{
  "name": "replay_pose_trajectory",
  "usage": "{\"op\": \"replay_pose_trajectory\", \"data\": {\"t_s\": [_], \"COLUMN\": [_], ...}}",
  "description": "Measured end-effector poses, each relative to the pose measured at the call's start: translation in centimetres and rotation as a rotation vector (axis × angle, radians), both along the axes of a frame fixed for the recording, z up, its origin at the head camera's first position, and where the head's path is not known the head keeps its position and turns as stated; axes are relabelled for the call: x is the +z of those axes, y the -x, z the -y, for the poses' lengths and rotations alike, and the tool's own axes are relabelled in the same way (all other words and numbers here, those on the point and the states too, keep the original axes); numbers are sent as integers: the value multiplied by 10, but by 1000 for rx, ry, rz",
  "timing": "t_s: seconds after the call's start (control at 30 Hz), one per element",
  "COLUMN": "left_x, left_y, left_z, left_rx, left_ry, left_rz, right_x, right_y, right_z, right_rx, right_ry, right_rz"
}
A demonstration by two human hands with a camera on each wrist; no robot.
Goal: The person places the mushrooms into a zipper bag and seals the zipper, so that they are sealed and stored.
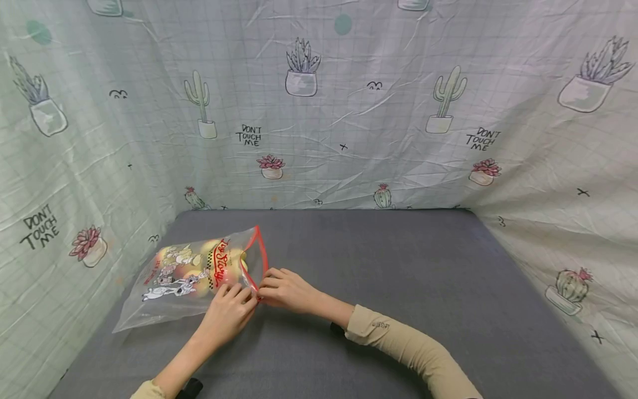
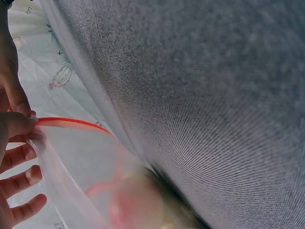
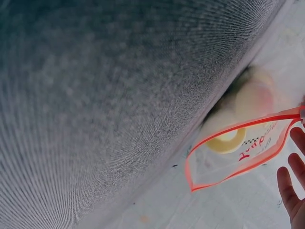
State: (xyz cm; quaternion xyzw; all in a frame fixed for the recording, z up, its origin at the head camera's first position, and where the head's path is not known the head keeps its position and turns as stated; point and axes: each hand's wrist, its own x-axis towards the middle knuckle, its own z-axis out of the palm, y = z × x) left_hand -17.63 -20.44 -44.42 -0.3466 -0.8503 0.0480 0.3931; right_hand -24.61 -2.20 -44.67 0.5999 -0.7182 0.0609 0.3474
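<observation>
A clear plastic zip bag (image 1: 144, 305) with Toy Story print lies on the left of the table. Its red zip edge (image 1: 263, 252) faces right, and the mouth gapes in the right wrist view. Inside are several rounded yellow and reddish things (image 1: 234, 269), their kind blurred by the plastic. My left hand (image 1: 230, 310) pinches the near corner of the mouth between thumb and finger, its other fingers loose in the left wrist view. My right hand (image 1: 286, 291) pinches the zip's end at that same corner, right beside the left fingertips.
The grey cloth-covered table (image 1: 379, 266) extends to the right of the bag. A patterned curtain (image 1: 329, 111) with cactus drawings encloses the back and both sides. The bag's closed end reaches close to the left table edge.
</observation>
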Motion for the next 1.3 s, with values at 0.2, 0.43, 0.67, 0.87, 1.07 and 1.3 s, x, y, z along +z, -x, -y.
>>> {"op": "replay_pose_trajectory", "data": {"t_s": [0.2, 0.43, 0.67, 0.87, 1.07, 1.3], "left_x": [2, 1, -1, -3, -4, -5], "left_y": [-2, -1, 0, 1, 1, 1], "left_z": [2, 3, 3, 5, 6, 7], "left_rx": [-3, -42, -113, -136, -146, -161], "left_ry": [10, 20, -13, -18, -21, -39], "left_rz": [35, -9, -52, -49, -42, -55], "right_x": [1, 2, 4, 1, 0, 1], "right_y": [0, 0, 0, 1, 4, 4], "right_z": [1, 2, 2, 4, 5, 6], "right_rx": [9, 32, 44, 44, 42, 46], "right_ry": [4, -10, -22, -33, -37, -37], "right_rz": [11, 3, 10, 10, -12, -62]}}
